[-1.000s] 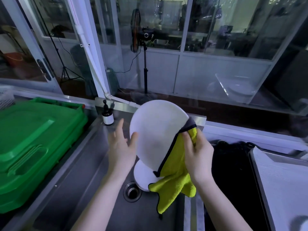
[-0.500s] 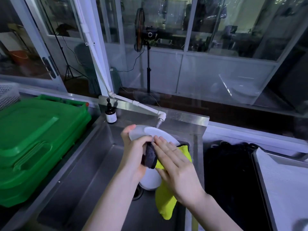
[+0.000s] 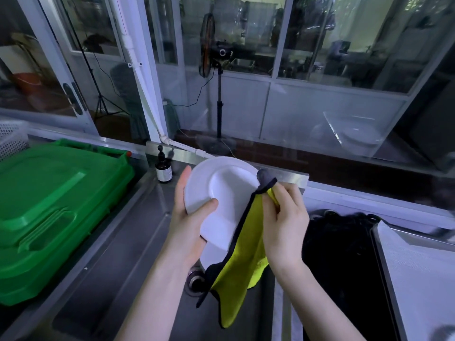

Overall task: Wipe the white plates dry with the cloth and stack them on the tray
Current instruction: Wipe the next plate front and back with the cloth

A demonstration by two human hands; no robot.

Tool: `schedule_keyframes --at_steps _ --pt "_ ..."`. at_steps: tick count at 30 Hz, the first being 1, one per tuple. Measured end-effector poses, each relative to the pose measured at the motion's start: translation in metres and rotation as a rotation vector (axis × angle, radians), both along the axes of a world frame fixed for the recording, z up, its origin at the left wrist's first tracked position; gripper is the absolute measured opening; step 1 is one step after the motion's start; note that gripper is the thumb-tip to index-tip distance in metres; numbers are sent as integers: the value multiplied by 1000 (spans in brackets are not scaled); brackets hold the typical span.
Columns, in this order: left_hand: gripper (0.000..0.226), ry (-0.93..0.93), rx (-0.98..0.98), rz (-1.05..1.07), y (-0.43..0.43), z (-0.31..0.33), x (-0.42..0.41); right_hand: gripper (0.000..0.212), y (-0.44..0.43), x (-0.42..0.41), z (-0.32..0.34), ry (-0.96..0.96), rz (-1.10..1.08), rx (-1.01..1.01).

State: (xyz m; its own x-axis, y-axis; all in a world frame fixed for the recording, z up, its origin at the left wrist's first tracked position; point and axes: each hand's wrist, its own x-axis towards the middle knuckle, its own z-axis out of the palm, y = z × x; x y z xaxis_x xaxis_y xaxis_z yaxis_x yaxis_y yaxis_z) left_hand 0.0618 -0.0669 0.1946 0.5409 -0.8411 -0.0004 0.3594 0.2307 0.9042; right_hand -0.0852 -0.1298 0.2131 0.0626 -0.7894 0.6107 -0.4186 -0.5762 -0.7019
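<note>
Over the steel sink I hold a white plate (image 3: 222, 190) tilted toward me, its inside face showing. My left hand (image 3: 188, 220) grips its left rim, thumb on the face and fingers behind. My right hand (image 3: 283, 217) holds a yellow cloth with a dark edge (image 3: 243, 254) against the plate's right rim; the cloth hangs down over the sink. Below the held plate, part of another white plate (image 3: 213, 254) shows inside the sink. A steel tray (image 3: 418, 279) lies at the right edge.
A green plastic bin (image 3: 49, 205) fills the counter on the left. A small dark pump bottle (image 3: 163, 169) stands at the sink's back edge. The sink drain (image 3: 194, 279) is under my left wrist. A black basin (image 3: 342, 262) lies right of the sink.
The plate has been turned, from its back a second ago to edge-on, to its inside face now. My right hand with the cloth has shifted to the plate's right rim.
</note>
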Motion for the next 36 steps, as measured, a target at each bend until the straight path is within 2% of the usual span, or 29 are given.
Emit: schedule_keyframes --at_steps 4,8,12,15,18,25,28,31,36 --pt "77 -18 -15 50 1 8 -1 31 22 10 -13 22 213 13" --pt "69 -57 -45 137 2 11 -6 41 35 20 -38 266 398 -96" --pt "60 -108 -59 103 6 7 -7 45 6 17 -23 448 563 -183" --pt "59 -149 -33 105 6 6 -7 49 -25 17 -2 567 453 -191" --pt "56 -100 -32 111 7 8 0 51 -39 6 3 653 322 -95" --pt "50 -58 -71 90 6 10 0 53 6 -11 -17 796 595 -248" --pt "50 -77 -83 48 3 13 -5 54 -10 -1 1 802 549 -262" --pt "51 -137 -81 47 5 21 -5 57 -31 3 19 781 425 -193" --pt "49 -77 -59 108 9 27 7 57 -20 -15 7 719 390 -128"
